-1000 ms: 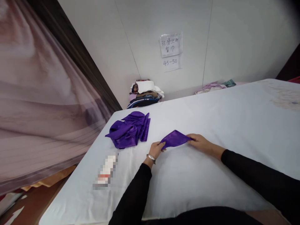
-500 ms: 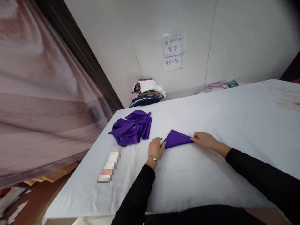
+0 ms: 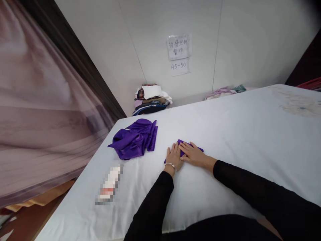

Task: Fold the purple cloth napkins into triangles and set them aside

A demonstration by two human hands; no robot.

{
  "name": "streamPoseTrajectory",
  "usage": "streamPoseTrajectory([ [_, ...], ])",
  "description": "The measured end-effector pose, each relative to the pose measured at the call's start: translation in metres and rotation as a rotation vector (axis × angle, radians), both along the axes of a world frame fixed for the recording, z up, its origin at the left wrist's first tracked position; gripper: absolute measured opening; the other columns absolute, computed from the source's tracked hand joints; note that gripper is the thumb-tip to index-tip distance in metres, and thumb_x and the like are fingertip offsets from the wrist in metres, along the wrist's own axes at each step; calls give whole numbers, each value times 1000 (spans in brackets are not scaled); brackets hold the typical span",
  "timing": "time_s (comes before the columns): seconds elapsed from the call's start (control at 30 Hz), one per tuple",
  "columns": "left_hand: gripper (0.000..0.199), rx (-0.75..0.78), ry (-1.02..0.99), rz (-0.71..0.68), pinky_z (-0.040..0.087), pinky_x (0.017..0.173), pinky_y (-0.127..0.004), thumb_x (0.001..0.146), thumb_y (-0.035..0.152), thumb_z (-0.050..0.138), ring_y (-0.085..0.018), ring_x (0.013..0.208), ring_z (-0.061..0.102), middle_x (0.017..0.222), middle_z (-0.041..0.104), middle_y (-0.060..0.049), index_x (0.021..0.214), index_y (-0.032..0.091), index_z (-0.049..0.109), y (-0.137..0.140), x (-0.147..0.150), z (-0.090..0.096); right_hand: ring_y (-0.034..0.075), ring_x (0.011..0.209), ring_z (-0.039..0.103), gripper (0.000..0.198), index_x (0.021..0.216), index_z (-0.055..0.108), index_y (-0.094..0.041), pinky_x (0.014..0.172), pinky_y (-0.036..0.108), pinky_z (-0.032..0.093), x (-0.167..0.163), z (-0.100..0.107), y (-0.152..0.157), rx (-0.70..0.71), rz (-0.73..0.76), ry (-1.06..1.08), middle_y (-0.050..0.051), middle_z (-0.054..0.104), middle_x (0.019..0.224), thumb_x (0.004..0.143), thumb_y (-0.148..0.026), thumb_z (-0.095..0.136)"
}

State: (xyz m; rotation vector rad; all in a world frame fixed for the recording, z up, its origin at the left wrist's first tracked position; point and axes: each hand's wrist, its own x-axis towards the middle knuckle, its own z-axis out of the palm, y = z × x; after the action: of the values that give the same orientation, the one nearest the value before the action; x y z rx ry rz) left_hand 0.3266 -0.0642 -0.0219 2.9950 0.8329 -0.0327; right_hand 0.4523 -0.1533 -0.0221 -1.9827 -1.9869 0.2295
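Observation:
A purple napkin (image 3: 184, 153), folded into a triangle, lies flat on the white-covered table (image 3: 225, 134). My left hand (image 3: 174, 157) rests on its left part with the fingers stretched out; a bracelet circles that wrist. Beside it, my right hand (image 3: 192, 154) lies flat across the middle of the napkin, fingers extended and meeting the left hand. Both hands cover much of the cloth, and only its top corner and its two side tips show. Left of the hands sits a crumpled heap of purple cloth (image 3: 135, 139).
A blurred-out oblong object (image 3: 109, 184) lies on the table's left side. At the far edge stands a stack of folded clothes (image 3: 151, 98), with more pinkish fabric (image 3: 220, 93) to its right. A handwritten paper sign (image 3: 179, 47) hangs on the wall. A curtain (image 3: 50, 110) drapes along the left.
My hands have come together over the folded napkin. The right hand has let go of its right corner and moved left; both hands now lie flat on it. The view has shifted slightly.

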Motion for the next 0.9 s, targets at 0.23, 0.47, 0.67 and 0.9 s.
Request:
streamPoseTrajectory([
  [0.23,61,-46,-83,4,15,108,-50,89,49,25,-25,135,15,147,22,-9,139,16,26,-1,-3,7,26,135,15,70,142,23,-21,107,47,9,18,0,-20,26,-31,31,9,25,146,85,-62,30],
  [0.47,63,-78,-94,87,15,108,-48,87,49,34,-26,135,18,146,26,-13,138,14,28,2,-25,9,25,134,17,72,143,19,-19,108,46,5,45,1,-47,-21,-88,84,12,22,147,86,-60,31],
  [0.67,56,-196,-299,236,34,99,-38,86,46,37,-24,117,47,124,54,-17,127,8,43,16,-21,18,25,135,15,75,142,20,-17,108,45,1,46,7,-53,-15,-100,170,13,23,146,84,-62,34],
  [0.9,24,-829,-366,384,49,75,-32,67,31,63,-25,82,65,85,70,-11,83,13,63,39,8,33,25,132,24,54,132,43,-25,107,46,3,49,22,-53,46,-80,395,9,43,137,85,-51,44],
])
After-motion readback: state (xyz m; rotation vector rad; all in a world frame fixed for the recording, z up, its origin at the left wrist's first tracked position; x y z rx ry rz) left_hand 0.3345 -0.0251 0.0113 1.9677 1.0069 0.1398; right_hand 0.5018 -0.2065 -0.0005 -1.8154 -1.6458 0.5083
